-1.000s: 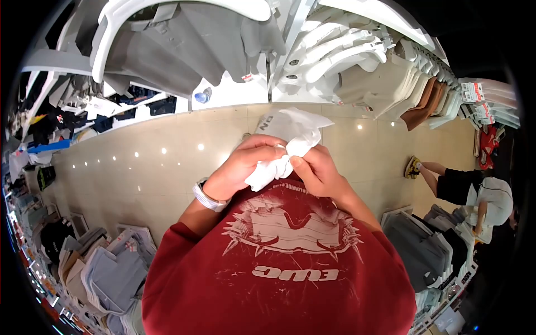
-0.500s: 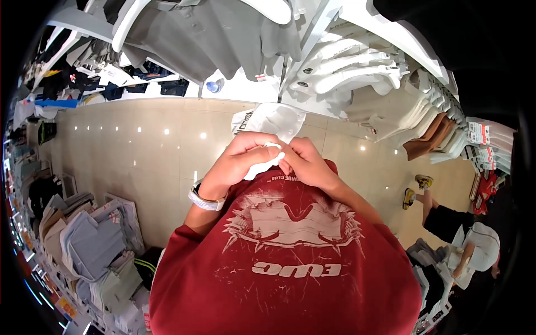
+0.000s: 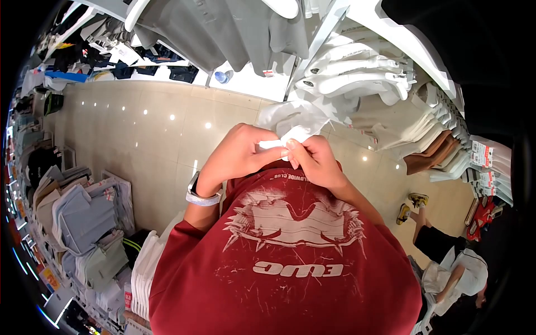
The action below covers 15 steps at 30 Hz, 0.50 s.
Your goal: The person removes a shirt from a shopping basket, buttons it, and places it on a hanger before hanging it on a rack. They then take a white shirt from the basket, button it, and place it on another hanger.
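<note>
Both my hands are bunched together in front of my chest, over my red printed t-shirt (image 3: 285, 251). My left hand (image 3: 237, 153), with a white watch (image 3: 198, 195) on its wrist, grips a crumpled white garment (image 3: 290, 120). My right hand (image 3: 315, 159) pinches the same white cloth between thumb and fingers. Most of the garment sticks out beyond my fingers toward the rack; the part inside my fists is hidden.
Grey shirts (image 3: 223, 28) and white shirts on hangers (image 3: 357, 72) hang on a rack ahead, with brown and beige ones (image 3: 435, 151) to the right. Folded clothes (image 3: 84, 218) are stacked at lower left. A person (image 3: 446, 262) crouches at the right on the beige tiled floor (image 3: 134, 128).
My hands have gathered the white garment tighter, so less cloth shows. The view has swung, bringing the white hanging shirts closer and shifting the crouching person lower right.
</note>
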{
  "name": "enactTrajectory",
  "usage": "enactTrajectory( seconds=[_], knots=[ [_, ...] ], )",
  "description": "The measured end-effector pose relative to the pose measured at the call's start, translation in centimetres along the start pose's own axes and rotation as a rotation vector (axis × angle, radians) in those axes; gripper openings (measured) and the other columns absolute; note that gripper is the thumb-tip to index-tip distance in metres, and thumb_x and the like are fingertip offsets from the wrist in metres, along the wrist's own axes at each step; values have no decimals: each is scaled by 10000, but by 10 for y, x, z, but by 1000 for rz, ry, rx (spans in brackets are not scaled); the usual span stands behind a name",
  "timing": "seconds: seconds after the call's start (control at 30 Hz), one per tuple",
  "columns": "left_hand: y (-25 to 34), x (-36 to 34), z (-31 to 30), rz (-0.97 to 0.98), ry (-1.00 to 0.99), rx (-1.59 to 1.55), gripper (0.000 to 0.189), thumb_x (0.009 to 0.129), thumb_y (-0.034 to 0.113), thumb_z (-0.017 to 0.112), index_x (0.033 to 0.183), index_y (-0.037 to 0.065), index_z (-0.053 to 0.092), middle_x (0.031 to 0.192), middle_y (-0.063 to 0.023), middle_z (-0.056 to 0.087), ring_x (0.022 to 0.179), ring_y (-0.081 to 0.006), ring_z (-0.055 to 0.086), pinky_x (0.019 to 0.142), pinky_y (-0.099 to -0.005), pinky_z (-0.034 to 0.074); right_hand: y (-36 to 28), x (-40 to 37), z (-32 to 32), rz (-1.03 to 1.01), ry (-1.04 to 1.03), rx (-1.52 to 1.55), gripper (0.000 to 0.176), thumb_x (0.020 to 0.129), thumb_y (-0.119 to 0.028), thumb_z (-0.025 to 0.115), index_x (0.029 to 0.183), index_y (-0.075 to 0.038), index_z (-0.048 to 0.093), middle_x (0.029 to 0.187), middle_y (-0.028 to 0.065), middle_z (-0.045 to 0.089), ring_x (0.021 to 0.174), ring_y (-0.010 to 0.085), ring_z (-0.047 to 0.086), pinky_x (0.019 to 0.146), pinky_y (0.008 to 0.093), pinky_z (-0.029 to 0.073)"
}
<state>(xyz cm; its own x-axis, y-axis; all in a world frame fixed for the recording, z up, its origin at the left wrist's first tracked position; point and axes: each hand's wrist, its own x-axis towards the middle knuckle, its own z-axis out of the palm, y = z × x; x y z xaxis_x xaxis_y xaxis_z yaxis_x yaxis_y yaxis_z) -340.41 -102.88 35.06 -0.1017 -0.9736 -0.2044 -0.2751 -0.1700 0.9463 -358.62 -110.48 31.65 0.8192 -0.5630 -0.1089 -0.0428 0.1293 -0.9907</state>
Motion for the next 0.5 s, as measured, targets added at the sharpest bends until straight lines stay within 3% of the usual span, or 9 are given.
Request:
enactTrajectory(
  seconds=[0.03,0.17,0.33,0.4,0.5],
  knots=[
    [1,1,2,-88,-25,-83,131,845,119,661,841,-7,624,656,32,529,572,-41,412,497,-204,318,1,-2,-2,1,-2,-1,240,953,-143,491,792,15,574,590,-6,518,510,52,440,464,226,353],
    [-1,3,7,-53,-122,-356,129,892,113,604,840,-5,609,645,55,494,556,-21,372,477,-193,276,-4,-12,-10,-78,-62,1,189,950,-112,468,863,7,586,659,4,551,558,60,476,506,224,383],
    [-2,8,10,-20,-289,-553,169,916,134,546,882,-23,599,739,23,549,645,-30,432,569,-195,344,-6,-14,-22,-83,-164,-27,135,928,-99,491,891,0,577,700,21,564,590,97,512,546,256,413],
    [-8,10,11,-45,-314,-593,169,907,128,549,903,-32,606,781,5,577,687,-38,466,606,-200,368,-2,-10,-28,-310,-224,-152,95,894,-89,522,912,-9,569,722,38,578,620,150,544,568,302,433],
    [-19,13,11,-95,-355,-664,185,885,114,564,948,-52,616,845,-26,621,750,-54,522,657,-208,405,-9,-8,-32,-218,-287,-100,80,861,-77,538,896,-16,576,731,49,594,661,182,566,595,331,445]
  ],
)
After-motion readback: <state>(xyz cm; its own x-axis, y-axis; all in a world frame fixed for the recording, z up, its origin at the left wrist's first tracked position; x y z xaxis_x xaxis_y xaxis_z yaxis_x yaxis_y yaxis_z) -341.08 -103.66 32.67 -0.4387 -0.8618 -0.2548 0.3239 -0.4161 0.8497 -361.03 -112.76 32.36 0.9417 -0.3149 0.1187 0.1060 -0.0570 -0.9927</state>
